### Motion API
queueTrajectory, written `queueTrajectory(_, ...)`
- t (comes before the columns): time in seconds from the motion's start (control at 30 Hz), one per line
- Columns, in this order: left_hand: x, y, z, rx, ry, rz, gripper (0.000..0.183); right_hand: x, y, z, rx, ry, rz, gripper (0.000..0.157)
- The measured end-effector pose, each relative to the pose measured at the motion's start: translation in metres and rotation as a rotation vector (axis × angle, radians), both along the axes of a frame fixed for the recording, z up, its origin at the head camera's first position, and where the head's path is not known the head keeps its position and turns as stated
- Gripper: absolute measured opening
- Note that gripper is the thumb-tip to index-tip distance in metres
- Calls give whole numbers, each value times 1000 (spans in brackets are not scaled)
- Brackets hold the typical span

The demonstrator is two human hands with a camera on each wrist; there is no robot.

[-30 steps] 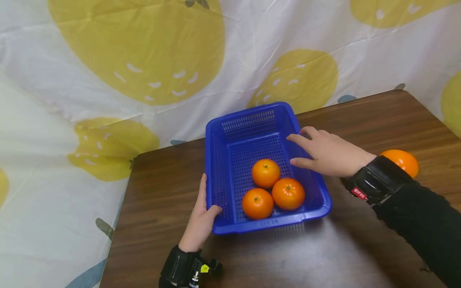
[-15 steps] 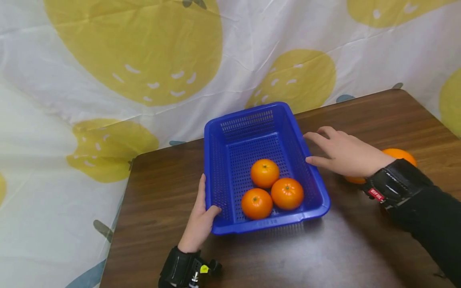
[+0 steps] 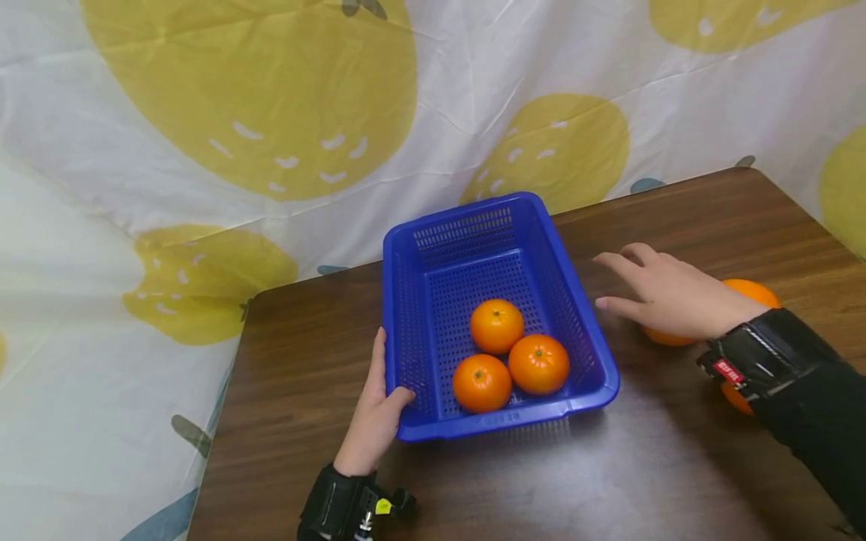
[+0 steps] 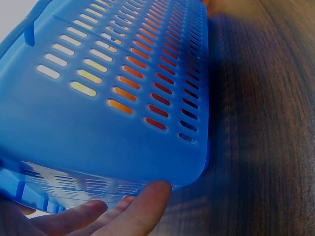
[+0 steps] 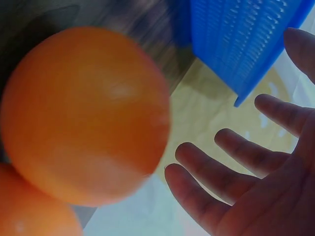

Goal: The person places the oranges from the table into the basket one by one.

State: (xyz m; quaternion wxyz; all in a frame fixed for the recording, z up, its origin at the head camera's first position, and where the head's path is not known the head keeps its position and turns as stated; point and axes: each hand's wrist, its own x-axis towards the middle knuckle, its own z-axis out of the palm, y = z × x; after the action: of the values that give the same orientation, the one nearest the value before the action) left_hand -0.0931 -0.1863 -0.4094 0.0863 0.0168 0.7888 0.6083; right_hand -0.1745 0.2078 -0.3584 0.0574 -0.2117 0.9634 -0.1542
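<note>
A blue plastic basket [image 3: 467, 279] with slotted walls holds three oranges [image 3: 497, 326] near its front end. My left hand [image 3: 370, 421] grips the basket's left side near the front corner, thumb over the rim and fingers along the outside. Fingertips of that hand press against the blue wall [image 4: 98, 142] in the left wrist view. To the right of the basket, my right hand [image 3: 676, 294] hovers with spread, relaxed fingers and holds nothing. Beneath it, an orange [image 3: 666, 337] is partly hidden; in the right wrist view a large orange [image 5: 86, 115] lies beside the fingers.
Another orange [image 3: 752, 291] sits behind the right wrist, and one more orange [image 3: 734, 398] peeks out below the wrist strap. All stand on a dark wooden table [image 3: 298, 361]. A white curtain [image 3: 446, 90] with yellow fruit prints hangs close behind the table and basket.
My right hand has moved right, from over the basket's right rim to above the oranges on the table. The left hand and basket have stayed in place.
</note>
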Motion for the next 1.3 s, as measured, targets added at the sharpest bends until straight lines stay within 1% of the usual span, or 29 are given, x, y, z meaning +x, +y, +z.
queueTrajectory(0.3, 0, -1, -1, 0, 2, -6, 84, 5, 16, -11, 40, -21, -52, 79)
queueTrajectory(0.53, 0, -1, -1, 4, 4, -7, 84, 8, 22, -22, 66, -59, -76, 84)
queueTrajectory(0.7, 0, 0, -1, 19, 8, -8, 86, 9, 25, -28, 85, -61, -79, 89)
queueTrajectory(0.9, -1, -1, -2, 37, 31, -27, 85, 10, 25, -32, 93, -67, -75, 82)
queueTrajectory(1.1, 0, -1, -3, 33, 28, -21, 85, 10, 26, -39, 109, -42, -63, 79)
queueTrajectory(1.3, 0, 0, -1, 28, 16, -11, 85, 11, 28, -42, 114, -7, -29, 83)
